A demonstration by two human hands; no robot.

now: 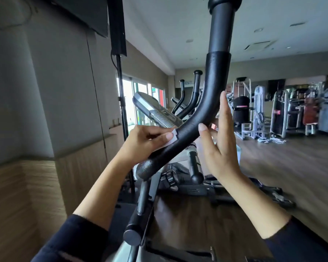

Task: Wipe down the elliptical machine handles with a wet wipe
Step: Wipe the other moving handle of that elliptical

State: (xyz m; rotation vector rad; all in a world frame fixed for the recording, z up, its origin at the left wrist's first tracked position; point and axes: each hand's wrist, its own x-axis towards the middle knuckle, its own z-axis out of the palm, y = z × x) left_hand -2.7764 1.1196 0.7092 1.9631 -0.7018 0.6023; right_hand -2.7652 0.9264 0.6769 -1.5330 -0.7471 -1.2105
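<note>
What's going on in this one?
A person in a gym is cleaning a black curved foam-covered elliptical handle. The left hand pinches a small white wet wipe against the handle's lower stretch, just below the bend. The right hand, fingers straight, steadies the handle at the bend, with its thumb resting on the handle.

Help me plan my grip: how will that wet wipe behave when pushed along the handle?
Probably floppy: the wet wipe sits bunched and folded where the left hand pinches it. Likely very light, since a fingertip pinch holds it. It may drag rather than slide, as the handle looks textured and matte.
</note>
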